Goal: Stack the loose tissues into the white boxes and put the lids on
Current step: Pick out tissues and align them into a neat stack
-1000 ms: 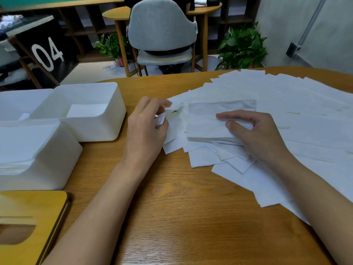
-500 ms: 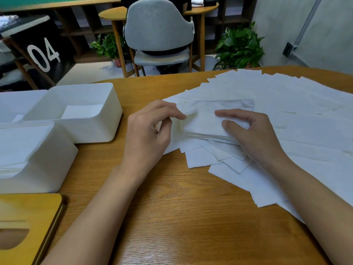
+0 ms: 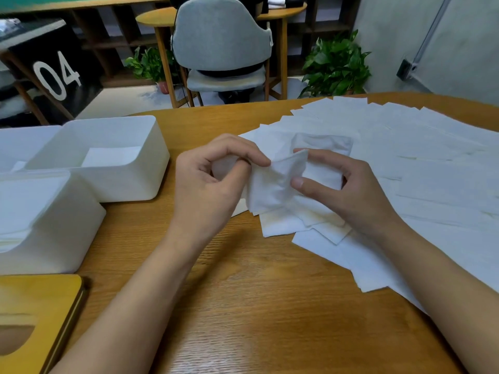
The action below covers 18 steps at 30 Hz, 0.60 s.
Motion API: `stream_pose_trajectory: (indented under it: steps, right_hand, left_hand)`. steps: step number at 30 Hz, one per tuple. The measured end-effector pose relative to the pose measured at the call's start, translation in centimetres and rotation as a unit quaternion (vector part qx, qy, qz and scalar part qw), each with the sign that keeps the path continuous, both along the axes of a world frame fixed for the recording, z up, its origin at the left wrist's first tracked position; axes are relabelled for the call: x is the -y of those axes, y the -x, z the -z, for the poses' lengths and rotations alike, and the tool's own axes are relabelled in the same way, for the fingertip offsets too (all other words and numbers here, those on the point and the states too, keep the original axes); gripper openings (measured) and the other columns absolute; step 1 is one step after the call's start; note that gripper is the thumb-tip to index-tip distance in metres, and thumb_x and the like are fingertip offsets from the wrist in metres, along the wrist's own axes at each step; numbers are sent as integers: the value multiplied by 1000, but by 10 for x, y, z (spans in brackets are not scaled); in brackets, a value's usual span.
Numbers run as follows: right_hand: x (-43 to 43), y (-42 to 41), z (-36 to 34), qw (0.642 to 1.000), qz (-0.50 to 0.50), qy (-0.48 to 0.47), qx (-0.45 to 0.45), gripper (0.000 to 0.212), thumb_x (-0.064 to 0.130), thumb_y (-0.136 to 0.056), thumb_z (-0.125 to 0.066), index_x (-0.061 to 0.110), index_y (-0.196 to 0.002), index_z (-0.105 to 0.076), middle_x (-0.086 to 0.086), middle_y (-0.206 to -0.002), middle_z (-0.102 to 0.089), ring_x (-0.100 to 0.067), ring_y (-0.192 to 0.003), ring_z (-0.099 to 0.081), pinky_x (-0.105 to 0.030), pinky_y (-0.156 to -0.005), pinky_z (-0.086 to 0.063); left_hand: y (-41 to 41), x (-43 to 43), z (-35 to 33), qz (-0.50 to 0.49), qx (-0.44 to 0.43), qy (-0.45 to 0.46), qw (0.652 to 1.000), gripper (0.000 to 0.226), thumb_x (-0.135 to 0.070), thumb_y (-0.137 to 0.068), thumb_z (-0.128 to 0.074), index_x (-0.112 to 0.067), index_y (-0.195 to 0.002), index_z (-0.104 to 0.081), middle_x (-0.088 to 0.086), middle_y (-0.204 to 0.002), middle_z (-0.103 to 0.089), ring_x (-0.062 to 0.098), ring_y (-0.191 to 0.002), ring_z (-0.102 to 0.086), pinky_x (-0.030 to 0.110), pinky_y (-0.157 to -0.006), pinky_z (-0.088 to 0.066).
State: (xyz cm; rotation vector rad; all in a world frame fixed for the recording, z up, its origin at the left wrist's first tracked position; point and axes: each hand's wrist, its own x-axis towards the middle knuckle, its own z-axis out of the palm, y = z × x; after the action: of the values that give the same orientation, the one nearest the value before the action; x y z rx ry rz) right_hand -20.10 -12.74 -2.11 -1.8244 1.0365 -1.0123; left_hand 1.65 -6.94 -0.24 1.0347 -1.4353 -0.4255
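Far left of the grip, a wooden lid (image 3: 35, 314) lies flat on the table (image 3: 256, 306). Beyond it, a near white box (image 3: 59, 238) is almost full of stacked tissues (image 3: 24, 201). Just left of the grip, a second white box (image 3: 135, 184) holds only a thin layer of tissues (image 3: 110, 156). The left hand (image 3: 213, 184) and right hand (image 3: 351, 190) pinch a small stack of tissues (image 3: 275, 182) between them. Loose tissues (image 3: 432, 171) fan out beneath and to the right.
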Motion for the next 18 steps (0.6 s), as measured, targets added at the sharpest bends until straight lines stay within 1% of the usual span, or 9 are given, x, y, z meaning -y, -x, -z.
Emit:
stream_pose_trajectory:
  steps: [2, 4, 7, 9, 11, 12, 13, 16, 18]
  right_hand:
    - [0, 0, 0, 1000, -8, -2, 0, 61, 60, -74, -85, 35, -128, -72, 21, -131, -70, 3, -128, -59, -36, -114, -46]
    - [-1, -1, 1, 1000, -5, -13, 3, 60, 65, -71, -79, 39, -125, -72, 23, -130, -70, 2, -127, -60, -40, -115, -46]
    - [-2, -1, 1, 999, -19, -28, 16, 63, 66, -74, -77, 33, -126, -73, 19, -128, -72, -2, -125, -64, -43, -113, -48]
    - [-3, -2, -2, 998, -31, -38, 34, 58, 62, -78, -79, 27, -124, -74, 15, -124, -75, -5, -119, -68, -36, -106, -52]
    - [-7, -3, -5, 996, -51, -51, 56, 37, 48, -85, -81, 25, -114, -77, 14, -111, -79, -5, -106, -74, -21, -90, -56]
    - [-8, -4, -4, 995, -53, -51, 63, 28, 40, -84, -79, 26, -108, -79, 15, -105, -80, -4, -99, -75, -17, -82, -56]
    - [-9, -4, -3, 996, -44, -49, 65, 22, 35, -84, -78, 27, -103, -79, 16, -100, -80, -3, -94, -76, -15, -77, -55]
    - [-7, -6, 0, 996, -7, -56, 70, 10, 27, -87, -80, 25, -97, -81, 16, -94, -80, -2, -89, -76, -14, -73, -56]
    - [-7, -7, -1, 996, -1, -65, 68, 10, 27, -88, -80, 26, -97, -81, 16, -95, -80, -1, -90, -76, -14, -74, -55]
  left_hand:
    - [1, 0, -1, 21, -49, -21, 998, 37, 17, -88, -59, -15, -83, -76, -2, -89, -75, 15, -92, -69, 28, -83, -52]
    - [0, 0, -2, 29, -85, -23, 996, 35, 12, -89, -61, -19, -82, -76, -6, -89, -75, 15, -93, -68, 31, -84, -51]
    - [-3, 1, -1, 30, -97, -25, 995, 34, 9, -90, -63, -22, -84, -76, -8, -92, -75, 14, -98, -68, 31, -85, -51]
    - [-2, 0, 0, 28, -88, -56, 994, 31, 8, -92, -64, -20, -87, -77, -10, -94, -76, 11, -98, -69, 28, -81, -52]
    - [1, 0, 2, 25, -75, -92, 993, 24, 5, -94, -68, -17, -93, -77, -9, -98, -77, 11, -99, -71, 27, -79, -54]
    - [1, 0, 4, 27, -70, -106, 992, 18, 1, -95, -71, -16, -97, -77, -7, -102, -77, 12, -101, -71, 28, -80, -55]
    - [1, 1, 5, 26, -64, -116, 991, 15, -2, -94, -74, -15, -101, -77, -6, -105, -77, 13, -104, -71, 30, -83, -56]
    - [-2, 4, 6, 12, -30, -142, 989, 24, -9, -90, -82, -16, -112, -76, -7, -108, -77, 9, -106, -70, 32, -91, -57]
    - [-3, 5, 6, 6, -35, -168, 985, 31, -12, -86, -86, -19, -114, -76, -6, -103, -77, 10, -99, -72, 32, -87, -60]
